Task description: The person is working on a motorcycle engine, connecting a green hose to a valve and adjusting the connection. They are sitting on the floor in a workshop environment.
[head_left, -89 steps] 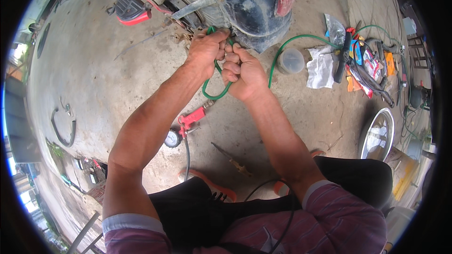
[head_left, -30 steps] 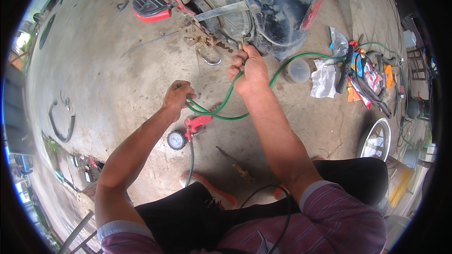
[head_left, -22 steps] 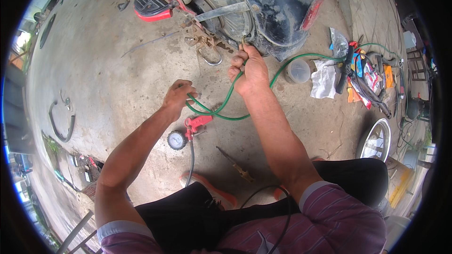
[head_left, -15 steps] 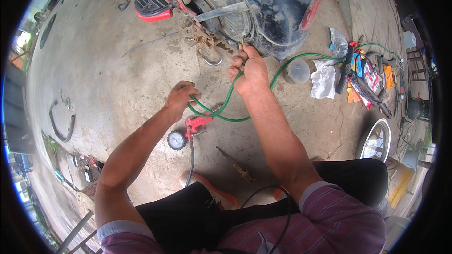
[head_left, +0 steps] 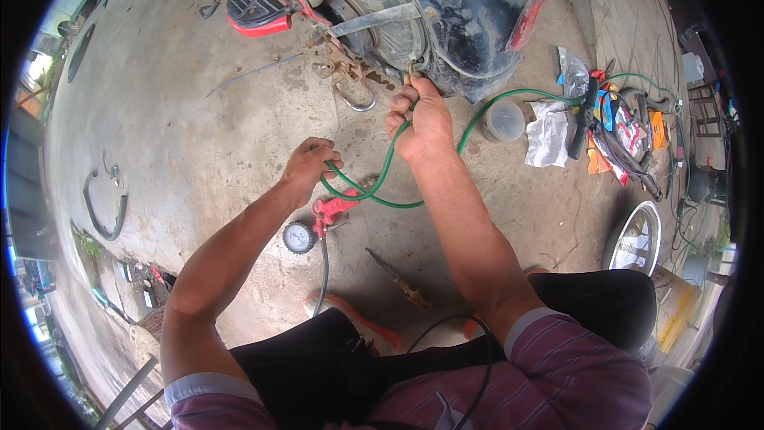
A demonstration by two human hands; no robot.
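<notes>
My right hand (head_left: 423, 118) is closed round a green air hose (head_left: 385, 166) and its brass-coloured end, pressed against the lower rim of a motorbike wheel (head_left: 377, 35). Whether that end sits on a valve is hidden by my fingers. To the left, my left hand (head_left: 309, 167) pinches a loop of the same hose, just above the floor. Below the loop lies a red inflator gun (head_left: 336, 205) with a round gauge (head_left: 299, 237) and a dark hose. A screwdriver (head_left: 410, 293) with a yellowish handle lies between my feet.
The black motorbike body (head_left: 469, 8) stands ahead. Right of my right hand are a clear plastic tub (head_left: 504, 121) and a heap of wrappers and tools (head_left: 621, 131). A metal-rimmed basin (head_left: 654, 231) stands near my right knee. A U-shaped metal piece (head_left: 356, 99) lies by the wheel.
My left hand has shifted very slightly to the right, and the hose loop has moved with it. My right hand stays in place at the wheel.
</notes>
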